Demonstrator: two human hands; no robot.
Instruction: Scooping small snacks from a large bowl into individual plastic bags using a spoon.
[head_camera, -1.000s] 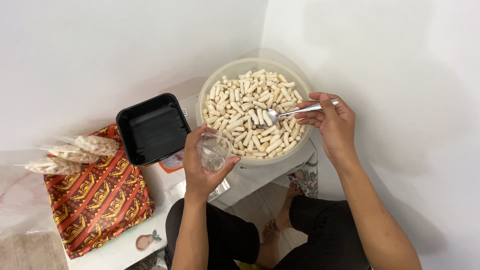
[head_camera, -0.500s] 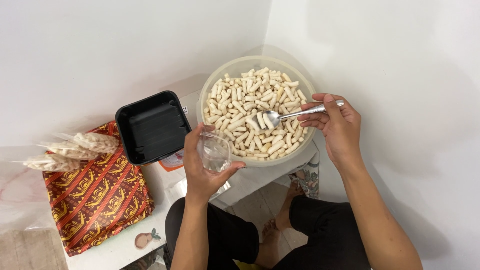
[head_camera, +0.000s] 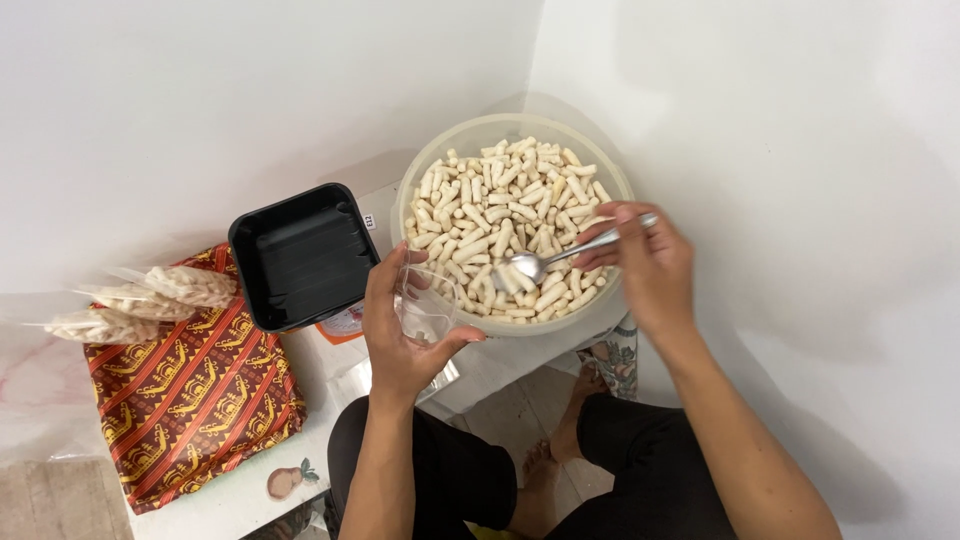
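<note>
Head view: the left hand (head_camera: 400, 330) grips a small clear plastic bag (head_camera: 425, 305), fingers curled around it, holding it open just beside the near rim of the round translucent bowl (head_camera: 415, 190). The bowl is filled with pale, short cylindrical snack pieces (head_camera: 500, 195). The right hand (head_camera: 645, 265) pinches the handle of a metal spoon (head_camera: 545, 262); the spoon head sits over the pieces at the near side of the bowl, close to the bag opening. Left of the bowl stands an empty black rectangular tray (head_camera: 300, 255). Further left, filled cone-shaped packets (head_camera: 140, 300) lie on a red patterned cloth (head_camera: 190, 400).
</note>
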